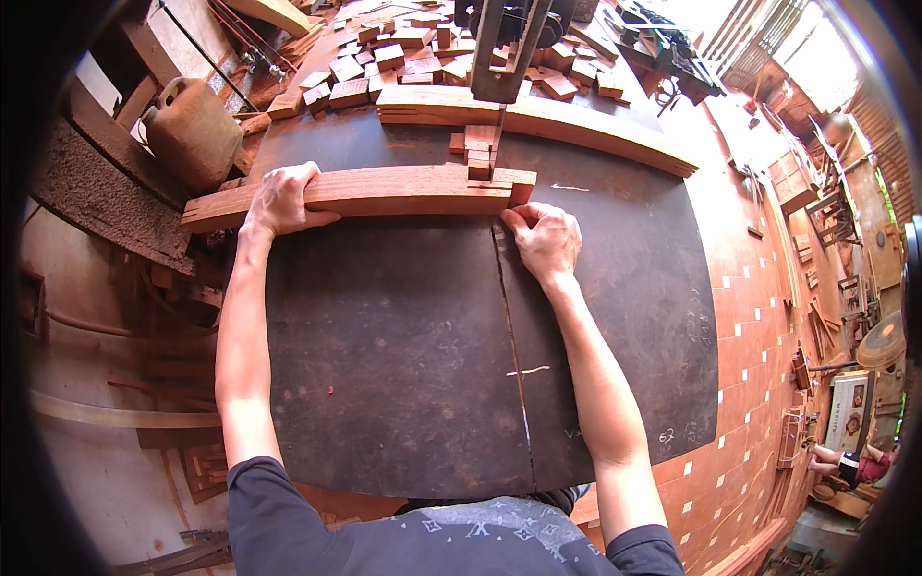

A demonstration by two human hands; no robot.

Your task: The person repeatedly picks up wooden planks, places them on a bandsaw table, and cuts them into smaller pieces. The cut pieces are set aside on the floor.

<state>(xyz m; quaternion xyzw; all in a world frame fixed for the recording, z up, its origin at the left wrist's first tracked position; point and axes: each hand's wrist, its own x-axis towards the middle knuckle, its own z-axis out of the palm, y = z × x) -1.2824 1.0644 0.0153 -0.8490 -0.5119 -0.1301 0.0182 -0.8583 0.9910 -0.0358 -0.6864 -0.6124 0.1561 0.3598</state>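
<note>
A long reddish wooden beam (403,192) lies crosswise on the dark saw table (394,365), with slots cut into its right end. My left hand (281,200) is closed over the beam toward its left end, thumb along the near side. At the right end my right hand (549,240) is closed, its thumb and fingertips pinching the near corner; the other fingers curl under. The thin band saw blade (498,144) comes down from its dark guide (499,77) to the beam's slotted end, close to my right fingers. Small wooden blocks (478,139) sit behind the blade.
Another beam (576,125) lies across the table's far part. Behind it is a heap of small wood offcuts (389,58). A dusty jerrycan (192,134) stands at the left beside the machine. At the far right a person (855,466) is on the tiled-floor side.
</note>
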